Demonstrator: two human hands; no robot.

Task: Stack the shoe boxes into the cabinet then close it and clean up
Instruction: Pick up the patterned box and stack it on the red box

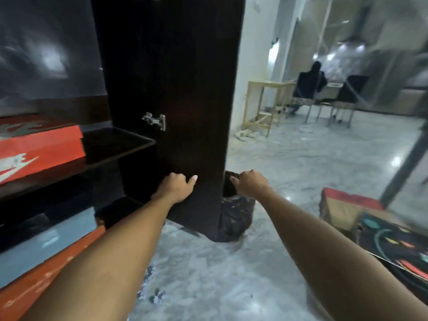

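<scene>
The dark cabinet stands at left with its door (pixel 185 100) swung open toward me. A red shoe box (pixel 39 149) lies on an upper shelf. Below it sit a grey-blue box (pixel 46 239) and an orange box (pixel 34 286). My left hand (pixel 176 188) rests with curled fingers against the door's inner face, low down. My right hand (pixel 251 186), fingers curled, hovers just beyond the door's free edge; I cannot tell whether it touches the edge. On the floor at right lie a red-brown box (pixel 342 209) and a black patterned box (pixel 393 246).
A dark patterned bag (pixel 236 218) sits on the floor behind the door. Scraps (pixel 152 295) lie on the marble floor near me. Farther off are white shoes (pixel 244 135), a wooden stand (pixel 261 105), chairs and a seated person (pixel 312 77).
</scene>
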